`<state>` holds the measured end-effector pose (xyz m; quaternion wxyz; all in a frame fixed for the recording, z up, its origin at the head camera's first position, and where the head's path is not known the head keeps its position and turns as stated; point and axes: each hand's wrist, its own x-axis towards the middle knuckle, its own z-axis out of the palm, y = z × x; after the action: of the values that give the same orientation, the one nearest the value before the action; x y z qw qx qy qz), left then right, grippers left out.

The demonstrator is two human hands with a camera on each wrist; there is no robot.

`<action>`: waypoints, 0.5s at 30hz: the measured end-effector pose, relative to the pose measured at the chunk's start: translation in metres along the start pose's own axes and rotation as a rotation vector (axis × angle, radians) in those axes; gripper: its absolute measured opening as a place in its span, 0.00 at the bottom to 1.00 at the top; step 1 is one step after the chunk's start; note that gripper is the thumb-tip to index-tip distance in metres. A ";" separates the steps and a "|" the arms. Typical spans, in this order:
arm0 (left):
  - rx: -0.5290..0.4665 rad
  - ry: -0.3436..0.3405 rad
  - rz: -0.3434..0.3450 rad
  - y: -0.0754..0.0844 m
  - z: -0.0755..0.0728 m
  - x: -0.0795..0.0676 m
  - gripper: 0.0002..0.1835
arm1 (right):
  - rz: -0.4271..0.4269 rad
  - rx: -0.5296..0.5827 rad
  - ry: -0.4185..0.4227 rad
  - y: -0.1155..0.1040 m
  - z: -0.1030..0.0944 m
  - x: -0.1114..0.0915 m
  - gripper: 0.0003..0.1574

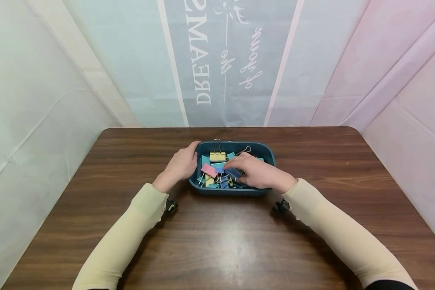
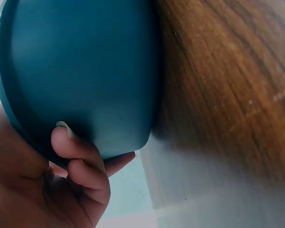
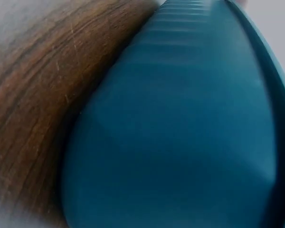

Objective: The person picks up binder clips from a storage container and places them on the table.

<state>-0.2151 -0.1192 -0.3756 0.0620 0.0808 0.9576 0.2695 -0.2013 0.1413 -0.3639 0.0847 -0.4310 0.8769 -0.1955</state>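
Note:
A dark teal plastic bin (image 1: pixel 228 193) full of binder clips stands on the table. My left hand (image 1: pixel 181 162) grips its left end, and in the left wrist view the curled fingers (image 2: pixel 80 147) press on the outer wall. Over the front right part of the bin, my right hand (image 1: pixel 257 172) reaches in among the clips, with finger and thumb around a dark blue binder clip (image 1: pixel 233 173). Left of it lie a pink binder clip (image 1: pixel 208 170) and a yellow one (image 1: pixel 217 156). The right wrist view shows only the bin's outer wall (image 3: pixel 180 128), so those fingertips are hidden there.
The brown wooden table (image 1: pixel 137 161) extends on both sides of the bin and in front of it. A printed cloth (image 1: pixel 235 108) hangs behind the table's back edge. Pale cloth panels (image 1: pixel 32 133) stand at the sides.

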 end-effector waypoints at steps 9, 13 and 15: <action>0.026 -0.024 -0.036 0.002 -0.001 -0.001 0.27 | -0.003 -0.009 0.061 0.001 -0.001 -0.001 0.31; 0.033 -0.013 -0.037 0.004 -0.001 -0.003 0.26 | -0.030 0.007 0.104 0.001 -0.003 -0.003 0.32; 0.034 -0.015 -0.029 0.005 -0.001 -0.003 0.26 | -0.037 0.021 0.129 0.000 -0.004 -0.005 0.33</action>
<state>-0.2114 -0.1157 -0.3722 0.0715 0.0697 0.9626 0.2517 -0.2000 0.1464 -0.3605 0.0288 -0.4328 0.8702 -0.2335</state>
